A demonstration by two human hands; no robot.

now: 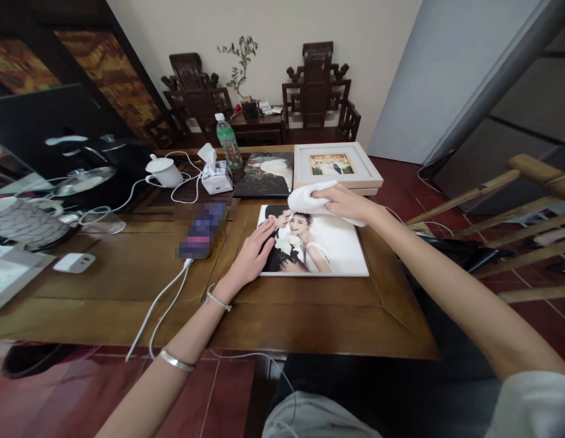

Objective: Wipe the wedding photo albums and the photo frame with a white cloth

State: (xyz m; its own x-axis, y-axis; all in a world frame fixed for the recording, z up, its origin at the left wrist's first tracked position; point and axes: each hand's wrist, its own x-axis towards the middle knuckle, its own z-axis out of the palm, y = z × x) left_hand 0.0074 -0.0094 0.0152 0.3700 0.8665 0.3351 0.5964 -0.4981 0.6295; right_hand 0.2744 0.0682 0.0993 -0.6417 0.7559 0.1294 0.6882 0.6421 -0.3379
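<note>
Right hand [337,201] gripping cloth [305,198], left hand [251,255] flat on thin, mostly white couple photo [346,246]

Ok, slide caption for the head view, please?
At a wooden table, right hand holds white cloth at the far edge of a photo panel; left hand touches the panel's left side.

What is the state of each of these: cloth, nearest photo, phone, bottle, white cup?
White fabric cloth: bunched in right grip
Rectangular white-edged photo panel: flat, face up, left grip on it
Purple-screened rectangular phone: lit, white cable plugged in
Green plastic bottle with white cap: closed, standing
White ceramic cup: lid on
</note>
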